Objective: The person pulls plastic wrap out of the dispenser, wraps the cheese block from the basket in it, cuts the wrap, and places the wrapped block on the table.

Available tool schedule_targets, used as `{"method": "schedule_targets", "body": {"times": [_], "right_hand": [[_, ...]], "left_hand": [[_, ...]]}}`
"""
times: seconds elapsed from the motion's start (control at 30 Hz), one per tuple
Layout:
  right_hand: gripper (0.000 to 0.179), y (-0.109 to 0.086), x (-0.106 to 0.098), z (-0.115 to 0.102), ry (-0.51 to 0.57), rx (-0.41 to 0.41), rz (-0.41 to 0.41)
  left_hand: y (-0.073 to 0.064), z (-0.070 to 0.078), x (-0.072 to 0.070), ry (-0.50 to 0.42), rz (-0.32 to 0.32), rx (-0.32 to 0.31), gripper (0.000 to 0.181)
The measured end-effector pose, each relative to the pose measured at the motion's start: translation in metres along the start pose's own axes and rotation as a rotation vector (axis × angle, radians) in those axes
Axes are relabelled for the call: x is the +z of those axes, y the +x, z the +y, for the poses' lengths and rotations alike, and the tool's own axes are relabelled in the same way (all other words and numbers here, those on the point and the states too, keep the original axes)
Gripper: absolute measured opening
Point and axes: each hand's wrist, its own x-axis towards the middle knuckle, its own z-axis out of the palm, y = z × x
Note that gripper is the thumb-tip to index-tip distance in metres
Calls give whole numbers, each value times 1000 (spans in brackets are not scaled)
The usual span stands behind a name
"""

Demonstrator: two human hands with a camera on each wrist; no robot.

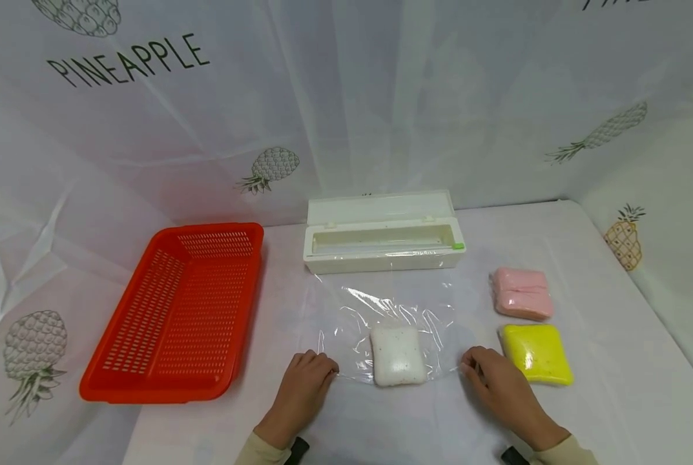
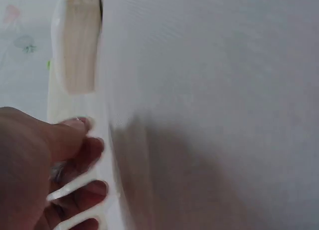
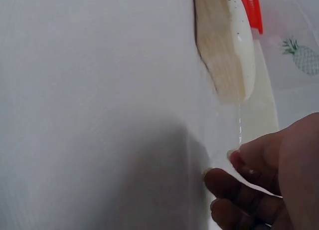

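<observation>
Clear cling film (image 1: 354,316) stretches toward me over the table from a white dispenser box (image 1: 381,263) with its lid up. On the film's near edge lies a white, rounded square block (image 1: 397,356); its side looks tan in the left wrist view, where the block (image 2: 79,45) stands beyond the fingers. My left hand (image 1: 305,391) pinches the film's near left corner. At the near right corner, my right hand (image 1: 502,391) pinches the film between thumb and fingers. Neither hand touches the block.
Right of the film lie a film-wrapped pink block (image 1: 522,294) and a yellow block (image 1: 537,353), the yellow one close to my right hand. A red plastic basket (image 1: 238,323) stands at the left. Behind the dispenser hangs a white pineapple-print cloth (image 1: 352,97).
</observation>
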Motion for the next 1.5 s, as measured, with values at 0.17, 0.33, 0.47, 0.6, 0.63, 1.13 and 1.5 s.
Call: {"method": "schedule_targets", "body": {"times": [0.17, 0.33, 0.47, 0.6, 0.63, 1.13, 1.5], "right_hand": [[19, -3, 1, -2, -158, -102, 93], [43, -8, 8, -14, -184, -394, 198], [84, -5, 25, -26, -200, -592, 135], [87, 2, 39, -35, -245, -658, 124], [71, 4, 42, -36, -261, -662, 139], [59, 16, 33, -44, -184, -631, 216], [39, 35, 15, -59, -7, -501, 127]], "left_hand": [[-2, 5, -4, 60, -78, -46, 17], [4, 29, 4, 106, 24, 130, 47], [18, 56, 24, 285, 4, 295, 74], [30, 71, 35, 446, -22, 340, 73], [31, 72, 36, 467, -13, 340, 70], [34, 70, 26, 393, 17, 322, 50], [57, 61, 15, 402, 62, 321, 54]]}}
